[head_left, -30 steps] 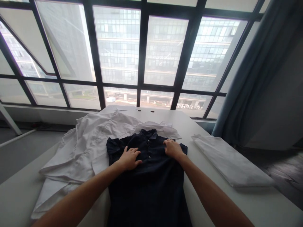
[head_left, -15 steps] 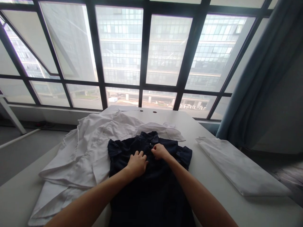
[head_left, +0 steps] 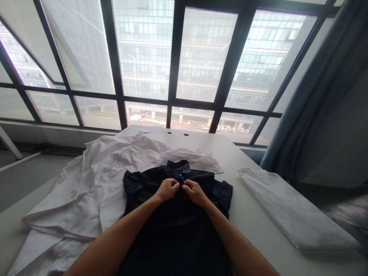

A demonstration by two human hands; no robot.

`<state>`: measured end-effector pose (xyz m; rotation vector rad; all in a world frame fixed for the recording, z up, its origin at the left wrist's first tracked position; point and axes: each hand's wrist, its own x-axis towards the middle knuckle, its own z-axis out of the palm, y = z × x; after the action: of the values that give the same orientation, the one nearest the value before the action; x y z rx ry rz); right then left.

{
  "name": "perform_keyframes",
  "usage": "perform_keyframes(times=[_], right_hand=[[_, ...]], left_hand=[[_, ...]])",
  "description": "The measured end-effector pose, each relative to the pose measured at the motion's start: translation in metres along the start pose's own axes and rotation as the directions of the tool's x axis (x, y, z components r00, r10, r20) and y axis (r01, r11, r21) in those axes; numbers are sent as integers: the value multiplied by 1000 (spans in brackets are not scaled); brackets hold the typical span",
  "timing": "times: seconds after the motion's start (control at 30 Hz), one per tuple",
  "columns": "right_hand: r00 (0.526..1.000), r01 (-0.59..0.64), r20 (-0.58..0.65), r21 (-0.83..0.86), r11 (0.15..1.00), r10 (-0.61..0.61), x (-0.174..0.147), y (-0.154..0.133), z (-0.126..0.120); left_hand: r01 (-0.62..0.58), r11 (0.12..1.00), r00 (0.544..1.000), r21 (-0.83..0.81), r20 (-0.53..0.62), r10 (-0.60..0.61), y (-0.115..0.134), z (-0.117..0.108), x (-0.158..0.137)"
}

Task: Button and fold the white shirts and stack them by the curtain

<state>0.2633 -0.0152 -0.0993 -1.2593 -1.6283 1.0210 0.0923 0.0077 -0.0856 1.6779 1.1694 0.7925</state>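
Observation:
A dark navy shirt point(head_left: 178, 234) lies front up in front of me, its collar point(head_left: 178, 166) pointing away and a small light button showing just below it. On the front opening my left hand point(head_left: 168, 189) pinches the cloth with thumb and fingers together. Close beside it, my right hand point(head_left: 194, 191) pinches the other side of the same opening. The fingertips of both hands almost meet a little under the collar. Any button between them is too small to make out.
A crumpled white garment point(head_left: 86, 184) covers the left of the white table point(head_left: 258, 230), with more white cloth point(head_left: 198, 159) behind the collar. A folded white cloth point(head_left: 290, 207) lies on the right. Behind stand large windows and a blue-grey curtain point(head_left: 304, 96).
My left hand has gone from lying spread on the shirt to pinching its front opening, moving up toward my right hand. The right hand stays at the opening, slightly lower.

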Motion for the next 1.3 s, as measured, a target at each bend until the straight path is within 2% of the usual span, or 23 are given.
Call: perform_keyframes(times=[0.17, 0.4, 0.73, 0.93, 1.03, 1.1, 1.2, 1.23, 1.3], right_hand=[[1000, -8, -28, -123, 992, 5, 0, -7, 3], [995, 75, -37, -321, 944, -92, -3, -15, 5], [990, -8, -130, -430, 903, -54, -2, -13, 9], [998, -3, -62, -405, 914, -24, 0, -14, 7], [994, -20, -102, -488, 873, -34, -3, -18, 9], [989, -58, -144, -578, 814, -32, -5, -21, 11], [992, -82, -125, -663, 744, -2, -5, -22, 10], [994, -74, -109, -655, 752, 4, -4, -22, 8], [995, -43, -97, -590, 806, -18, -2, -20, 2]], left_hand=[[-50, 998, 996, -40, -69, 47, -1, 2, -6], [-51, 995, 997, -82, -57, 46, -2, 1, -8], [-69, 996, 997, -60, -23, 68, -5, 1, -9], [-81, 996, 997, -38, -9, 80, -7, -3, -7], [-78, 997, 997, -16, -26, 77, -3, -2, -9], [-72, 997, 997, -30, 19, 72, 1, 4, -13], [-78, 993, 982, -89, 163, 91, 5, 15, -21], [-76, 992, 977, -104, 193, 95, 6, 17, -23], [-65, 992, 986, -104, 149, 80, 5, 13, -22]])
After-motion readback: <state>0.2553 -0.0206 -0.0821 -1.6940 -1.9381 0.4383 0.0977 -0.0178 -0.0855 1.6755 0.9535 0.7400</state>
